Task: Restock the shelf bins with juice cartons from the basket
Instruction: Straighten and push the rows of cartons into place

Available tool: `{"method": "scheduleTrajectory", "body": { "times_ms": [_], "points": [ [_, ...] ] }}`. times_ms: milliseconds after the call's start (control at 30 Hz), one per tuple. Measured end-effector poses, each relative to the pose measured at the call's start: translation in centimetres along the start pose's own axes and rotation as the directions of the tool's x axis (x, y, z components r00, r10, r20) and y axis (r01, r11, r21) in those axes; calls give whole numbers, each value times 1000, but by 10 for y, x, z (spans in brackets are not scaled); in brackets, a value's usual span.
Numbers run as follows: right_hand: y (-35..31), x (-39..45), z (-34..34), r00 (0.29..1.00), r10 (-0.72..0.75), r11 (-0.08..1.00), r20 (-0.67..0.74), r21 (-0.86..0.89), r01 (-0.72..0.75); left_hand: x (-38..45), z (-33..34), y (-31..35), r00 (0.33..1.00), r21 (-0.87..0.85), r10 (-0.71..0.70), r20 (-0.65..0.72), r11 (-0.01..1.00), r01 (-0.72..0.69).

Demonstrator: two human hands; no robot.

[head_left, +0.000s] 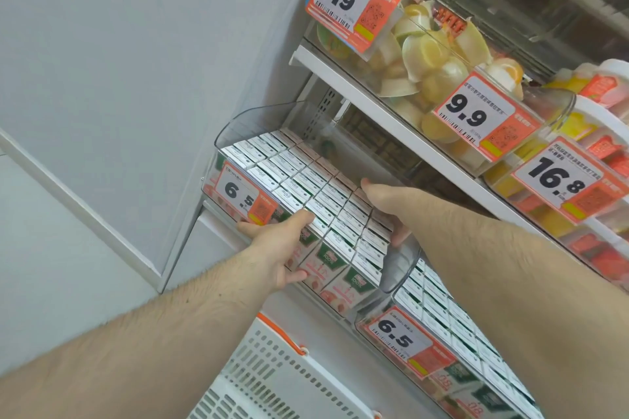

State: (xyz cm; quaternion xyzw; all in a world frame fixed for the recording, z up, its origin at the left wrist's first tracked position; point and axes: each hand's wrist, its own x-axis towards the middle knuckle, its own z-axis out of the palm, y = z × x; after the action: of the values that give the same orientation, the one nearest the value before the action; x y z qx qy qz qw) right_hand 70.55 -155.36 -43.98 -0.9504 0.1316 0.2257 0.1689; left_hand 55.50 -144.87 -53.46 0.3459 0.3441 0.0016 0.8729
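The left hand grips the front wall of the clear bin: the thumb lies over the front row of carton tops, and the other fingers curl under and against the front face. The right hand lies flat on the carton tops at the right side of the bin, its fingers straight; the fingertips go down behind the right wall, so I cannot tell if they hook on something.

The juice cartons fill this bin in tight rows, directly under both hands, with some free space only at the back. A second bin just beside it, lower right, is also full. The white basket stands below.

I judge the cartons are light, stiff boxes with smooth and a little slippery sides. They could dent if squeezed hard. It is best to take one by its two wide faces.
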Motion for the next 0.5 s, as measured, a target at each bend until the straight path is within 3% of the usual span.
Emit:
{"method": "scheduleTrajectory", "body": {
  "times_ms": [267, 500],
  "points": [
    [8, 20, -5, 999, -10, 969, 44, 248, -1, 1, 2, -1, 1000, -22, 1, -5, 1000, -1],
    [9, 22, 0, 995, -70, 994, 75, 92, 63, 2, 6, -1, 999, -11, 28, -32, 1000, -29]
  ]
}}
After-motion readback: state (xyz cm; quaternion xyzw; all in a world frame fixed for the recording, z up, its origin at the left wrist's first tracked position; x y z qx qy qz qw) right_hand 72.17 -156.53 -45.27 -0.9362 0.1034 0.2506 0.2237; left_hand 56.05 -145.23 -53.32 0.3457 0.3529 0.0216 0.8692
